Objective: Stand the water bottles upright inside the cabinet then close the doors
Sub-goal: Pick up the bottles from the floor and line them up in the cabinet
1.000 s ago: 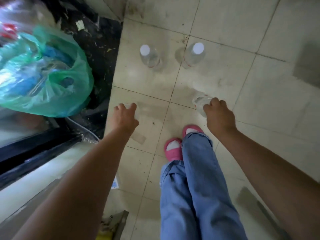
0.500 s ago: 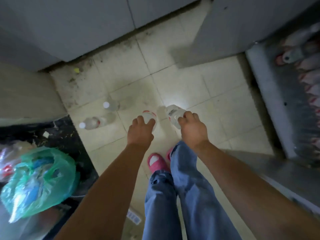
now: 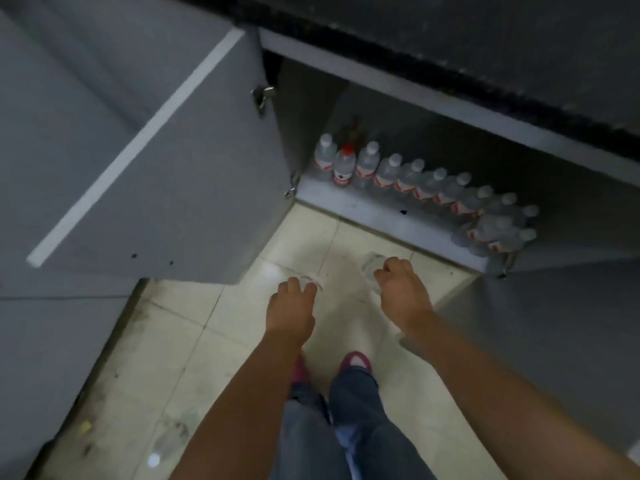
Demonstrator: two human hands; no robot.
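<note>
My left hand (image 3: 290, 310) is shut on a clear water bottle (image 3: 313, 280) that hangs below it, mostly hidden by the fingers. My right hand (image 3: 403, 294) is shut on a second clear water bottle (image 3: 371, 266). Both are held over the tiled floor, just in front of the open grey cabinet (image 3: 377, 211). Inside it, a row of several upright water bottles (image 3: 412, 181) with white caps and red labels runs along the shelf; one red-capped bottle (image 3: 344, 166) stands near the left end. The left cabinet door (image 3: 166, 188) is swung wide open.
A dark countertop edge (image 3: 450, 74) overhangs the cabinet. The right cabinet door (image 3: 561, 327) stands open beside my right arm. Another bottle (image 3: 169, 441) stands on the floor at the lower left. My feet in pink slippers (image 3: 355, 362) are on the pale tiles.
I have turned from the floor bottles and green bag toward the cabinet. Both hands picked up a bottle each and now carry them in front of the open cabinet.
</note>
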